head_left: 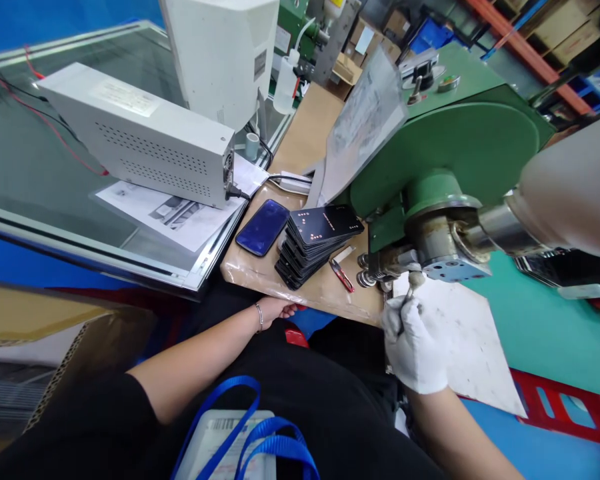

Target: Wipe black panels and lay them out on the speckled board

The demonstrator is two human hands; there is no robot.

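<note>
My right hand (417, 343), in a white glove, is closed on a small metal lever (411, 292) below the head of a green machine (447, 153). The lever's rounded end (417, 279) shows above my fingers. My bare left hand (276, 311) rests at the table's front edge, holding nothing, its fingers loosely stretched and partly in shadow. A leaning stack of flat black plates (325, 225) stands on the brown table (350, 303) between my hands. Left of it lies a dark phone (263, 227). Right of it lies a red-handled cutting tool (342, 275).
A perforated grey power box (145, 133) sits on a glass-topped bench (10, 160) at left, with printed sheets (180, 223) beneath. A white board (473, 340) lies under the machine head. A squeeze bottle (285, 83) stands at the back. A large pale cylinder (575, 180) juts in at right.
</note>
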